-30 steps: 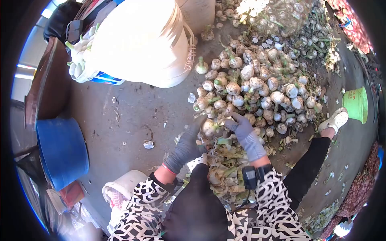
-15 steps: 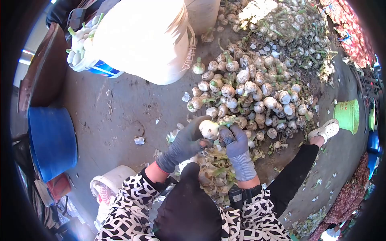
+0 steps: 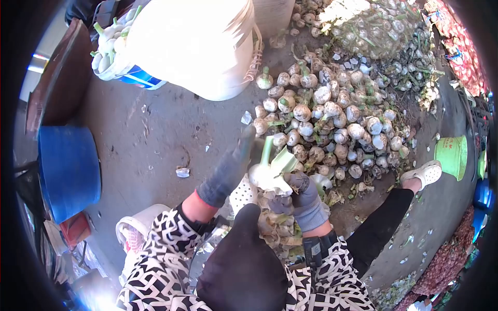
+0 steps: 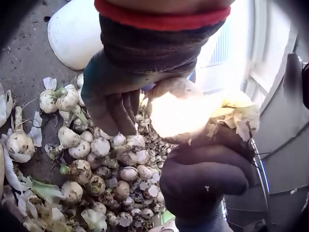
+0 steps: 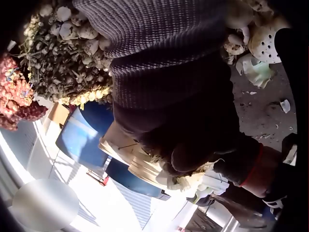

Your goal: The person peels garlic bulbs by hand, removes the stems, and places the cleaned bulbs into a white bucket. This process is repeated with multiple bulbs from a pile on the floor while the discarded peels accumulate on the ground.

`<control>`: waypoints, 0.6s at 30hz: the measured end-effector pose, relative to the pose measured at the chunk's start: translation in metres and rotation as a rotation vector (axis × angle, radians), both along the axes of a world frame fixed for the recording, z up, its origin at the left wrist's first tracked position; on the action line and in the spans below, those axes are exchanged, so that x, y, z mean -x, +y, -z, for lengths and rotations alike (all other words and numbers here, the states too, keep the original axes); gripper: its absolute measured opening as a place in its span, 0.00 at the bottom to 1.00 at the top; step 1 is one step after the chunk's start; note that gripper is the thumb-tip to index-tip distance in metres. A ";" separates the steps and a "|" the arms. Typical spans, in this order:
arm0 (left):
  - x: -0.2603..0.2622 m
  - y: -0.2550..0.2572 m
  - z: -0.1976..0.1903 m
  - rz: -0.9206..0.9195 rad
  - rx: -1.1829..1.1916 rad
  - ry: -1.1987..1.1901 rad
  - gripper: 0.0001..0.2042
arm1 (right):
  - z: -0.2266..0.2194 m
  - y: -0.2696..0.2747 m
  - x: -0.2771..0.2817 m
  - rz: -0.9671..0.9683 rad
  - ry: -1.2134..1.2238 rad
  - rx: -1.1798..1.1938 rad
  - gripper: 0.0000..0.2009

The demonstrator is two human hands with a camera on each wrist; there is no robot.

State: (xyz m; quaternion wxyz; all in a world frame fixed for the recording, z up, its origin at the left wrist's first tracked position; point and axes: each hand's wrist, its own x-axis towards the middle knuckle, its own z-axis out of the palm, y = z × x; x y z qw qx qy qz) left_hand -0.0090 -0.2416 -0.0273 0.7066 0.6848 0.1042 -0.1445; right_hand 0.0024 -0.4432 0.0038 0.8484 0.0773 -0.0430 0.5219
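My gloved right hand [image 3: 302, 193] grips a white garlic bulb [image 3: 263, 177] above the heap of peelings [image 3: 280, 228]. A green stalk [image 3: 266, 150] sticks up from the bulb, and pale outer skin [image 3: 284, 161] flares away toward the right hand. On the other side, my gloved left hand [image 3: 228, 171] is blurred, its fingers straight beside the bulb. In the left wrist view the bulb [image 4: 178, 113] is glaringly bright, with curled right fingers [image 4: 207, 179] under it. The right wrist view shows mostly dark glove, hiding the bulb.
A large pile of unpeeled bulbs [image 3: 332, 124] lies ahead. Beyond a big white sack [image 3: 228, 67], a bucket [image 3: 111, 72] holds peeled bulbs. A blue tub [image 3: 70, 171] is at left, a white bucket [image 3: 145, 217] by the left arm, and a green bucket [image 3: 450, 155] at right.
The bulb came up from beside the pile toward the body. Its outer skin now flares out and the stalk points up. My left hand has let go and its fingers have straightened.
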 end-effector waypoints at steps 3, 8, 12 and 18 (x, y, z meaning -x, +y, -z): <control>0.010 -0.010 -0.066 0.114 -0.092 0.140 0.24 | -0.023 0.007 0.009 0.107 -0.108 0.703 0.13; -0.002 0.005 -0.048 0.068 0.705 0.146 0.15 | -0.028 -0.015 0.021 0.225 0.011 0.798 0.14; -0.013 0.005 -0.052 -0.078 1.095 0.002 0.19 | 0.021 -0.092 0.082 0.390 -0.240 1.061 0.16; -0.025 -0.012 -0.044 -0.425 1.161 0.173 0.24 | -0.091 -0.143 0.137 0.115 0.256 0.753 0.21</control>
